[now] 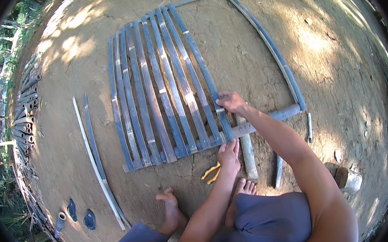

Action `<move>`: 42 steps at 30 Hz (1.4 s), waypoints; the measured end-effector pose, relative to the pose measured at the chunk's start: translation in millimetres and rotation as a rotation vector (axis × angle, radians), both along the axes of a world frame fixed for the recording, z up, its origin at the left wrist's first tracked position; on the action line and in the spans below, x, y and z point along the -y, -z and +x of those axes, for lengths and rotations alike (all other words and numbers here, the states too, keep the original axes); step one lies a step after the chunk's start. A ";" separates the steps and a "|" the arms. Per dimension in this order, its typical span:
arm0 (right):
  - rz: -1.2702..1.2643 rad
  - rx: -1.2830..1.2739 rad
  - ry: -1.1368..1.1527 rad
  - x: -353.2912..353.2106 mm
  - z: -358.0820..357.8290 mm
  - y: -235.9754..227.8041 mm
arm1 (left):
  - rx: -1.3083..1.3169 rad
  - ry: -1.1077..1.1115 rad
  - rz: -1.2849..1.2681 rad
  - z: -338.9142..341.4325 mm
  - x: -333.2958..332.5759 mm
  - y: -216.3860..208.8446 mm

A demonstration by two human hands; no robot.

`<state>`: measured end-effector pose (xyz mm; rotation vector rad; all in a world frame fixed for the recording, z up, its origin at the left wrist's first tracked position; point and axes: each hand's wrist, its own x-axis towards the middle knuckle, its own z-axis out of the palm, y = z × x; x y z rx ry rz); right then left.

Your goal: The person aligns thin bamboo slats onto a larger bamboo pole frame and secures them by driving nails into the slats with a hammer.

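Note:
A frame of bamboo poles (267,38) lies on the ground in front of me, with several split bamboo slats (146,79) side by side across its left part. My right hand (231,101) grips the rightmost bamboo slat (200,65) a little above its near end, fingers closed at its edge. At that same near end, by the frame's near pole (272,115), my left hand (229,156) has its fingers closed around the slat's tip; the fingertips are partly hidden. Yellow-handled pliers (211,173) lie just left of my left hand.
A short pole (249,157) lies under the near pole, beside my foot. Two loose bamboo strips (97,161) lie at left, near a pair of sandals (89,219). A stack of bamboo poles (24,122) lines the far left. A blocky object (348,180) sits at right.

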<state>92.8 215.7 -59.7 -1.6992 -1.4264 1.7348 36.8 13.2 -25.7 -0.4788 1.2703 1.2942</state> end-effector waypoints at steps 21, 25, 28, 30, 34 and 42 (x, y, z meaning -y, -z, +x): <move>0.163 0.673 -0.470 143.4 96.3 -95.3 | -0.093 0.066 -0.061 -6.1 -2.9 6.9; 0.122 0.742 -0.441 191.7 82.4 -99.1 | -0.122 0.088 -0.059 -1.8 -3.3 -0.8; 0.204 0.698 -0.407 202.9 81.7 -78.7 | -0.103 0.097 -0.038 -2.2 -4.5 -2.1; 0.198 0.680 -0.437 204.4 79.7 -74.5 | -0.112 0.100 -0.038 -3.1 -4.3 -1.8; 0.270 0.625 -0.435 200.2 78.6 -71.4 | -0.133 0.099 -0.053 -3.6 -4.6 -2.3; 0.389 0.583 -0.414 204.4 83.3 -63.7 | -0.121 0.109 -0.066 -3.6 -4.9 -0.4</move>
